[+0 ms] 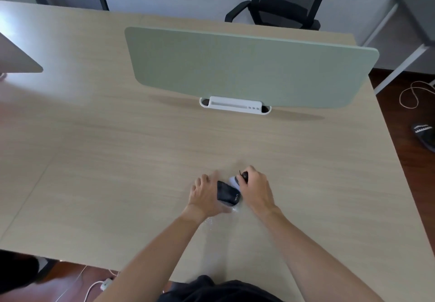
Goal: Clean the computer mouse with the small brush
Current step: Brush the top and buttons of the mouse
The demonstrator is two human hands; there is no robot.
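A black computer mouse (227, 193) lies tilted on its side on the light wooden desk (117, 160), held from the left by my left hand (204, 195). My right hand (255, 190) grips a small brush (236, 180) with a dark handle and pale bristles. The bristles touch the far right end of the mouse. Most of the brush handle is hidden inside my fingers.
A green divider panel (247, 71) on a white bracket (235, 105) stands across the desk behind my hands. A black office chair (282, 7) sits beyond it. A grey panel corner (18, 59) is at the far left. Cables (410, 97) and a black slipper (424, 135) lie on the floor at right.
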